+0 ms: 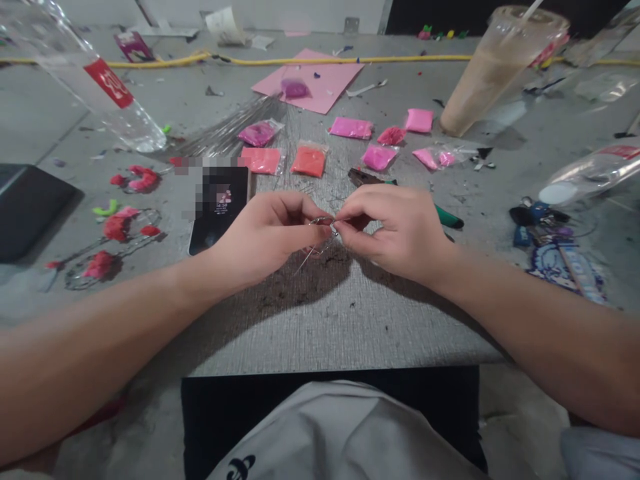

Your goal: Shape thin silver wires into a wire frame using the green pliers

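Both hands meet over the middle of the grey table. My left hand (280,230) pinches a thin silvery wire (311,257), bent into a loop, between thumb and fingers. My right hand (393,223) pinches the same wire at its other side, fingertips almost touching those of the left. A loose wire end points down toward the table. Partly hidden behind my right hand lie pliers with green handles (450,218). A phone (220,208) lies just left of my left hand, its screen lit.
Packets of pink and orange clay (309,160) lie beyond my hands. A bundle of wires (233,127), a water bottle (110,87) and red clay-and-wire pieces (117,225) are at left. A drink cup (487,77), a lying bottle (595,170) and keychains (560,247) are at right.
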### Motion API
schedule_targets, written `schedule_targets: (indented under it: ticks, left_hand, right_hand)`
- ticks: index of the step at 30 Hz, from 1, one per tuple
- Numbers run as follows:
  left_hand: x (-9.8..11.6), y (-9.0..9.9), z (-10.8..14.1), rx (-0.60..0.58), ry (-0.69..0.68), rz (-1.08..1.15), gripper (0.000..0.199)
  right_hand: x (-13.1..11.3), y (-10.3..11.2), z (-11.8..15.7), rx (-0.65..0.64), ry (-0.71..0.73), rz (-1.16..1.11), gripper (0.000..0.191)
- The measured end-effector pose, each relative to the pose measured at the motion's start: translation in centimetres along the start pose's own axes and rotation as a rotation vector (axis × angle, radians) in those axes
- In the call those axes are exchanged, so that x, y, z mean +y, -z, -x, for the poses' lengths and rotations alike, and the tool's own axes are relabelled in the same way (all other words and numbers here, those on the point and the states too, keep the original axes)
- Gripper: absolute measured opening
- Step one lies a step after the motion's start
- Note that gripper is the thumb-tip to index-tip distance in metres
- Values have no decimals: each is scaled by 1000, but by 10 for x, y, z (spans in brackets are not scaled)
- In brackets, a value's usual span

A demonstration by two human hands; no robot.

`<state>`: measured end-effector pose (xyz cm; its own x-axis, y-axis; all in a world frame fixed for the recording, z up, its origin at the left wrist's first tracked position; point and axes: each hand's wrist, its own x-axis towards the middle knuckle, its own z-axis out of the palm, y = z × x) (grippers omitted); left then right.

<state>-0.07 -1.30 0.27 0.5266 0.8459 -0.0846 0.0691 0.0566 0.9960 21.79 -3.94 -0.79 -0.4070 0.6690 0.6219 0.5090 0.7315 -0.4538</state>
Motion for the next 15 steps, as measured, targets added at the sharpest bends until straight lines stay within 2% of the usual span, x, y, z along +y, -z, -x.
schedule_targets:
  ticks: [4,10,15]
  left_hand:
    - [2,2,1,-4,-37,-63,11]
    - [6,1,2,20,-87,-145,13]
    - [2,-1,-1,62,-36,57,10]
  right_hand:
    - [0,2,-1,-27,13,4,15]
    - [-3,2,-4,-12,-148,-141,11]
    - [-8,-1,-5,39,-253,-260,7]
